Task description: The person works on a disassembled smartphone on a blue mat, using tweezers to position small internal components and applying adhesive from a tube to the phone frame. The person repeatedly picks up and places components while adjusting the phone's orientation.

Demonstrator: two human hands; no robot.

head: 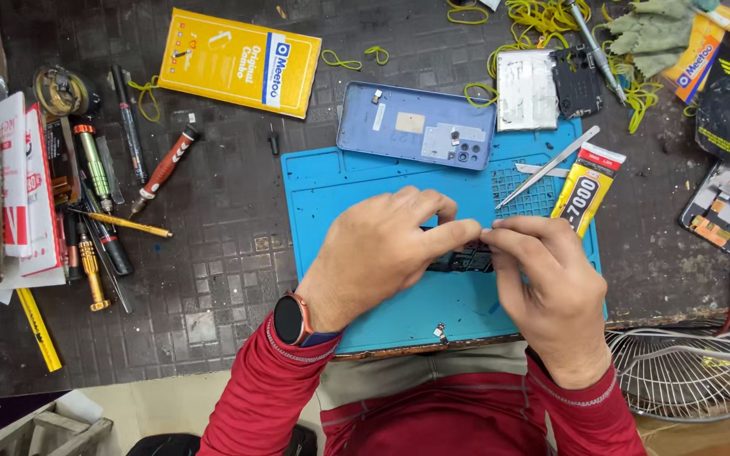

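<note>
My left hand [382, 249] and my right hand [542, 283] meet over a blue work mat [331, 194], fingertips pinched together on a small dark phone part [460, 258] that they mostly hide. A blue phone back cover [407, 127] lies face down at the mat's far edge. Tweezers [548, 167] and a yellow-and-black glue tube [587, 187] rest on the mat's right side. A tiny loose component [440, 331] sits near the mat's front edge.
Screwdrivers [95, 169] and pens lie at the left beside red-and-white booklets [27, 194]. A yellow box [238, 61] is at the back. A silver shield plate [526, 89], dark frame piece [577, 82], yellow rubber bands [542, 17] and green cloth [648, 34] lie back right. A wire fan guard [694, 371] sits front right.
</note>
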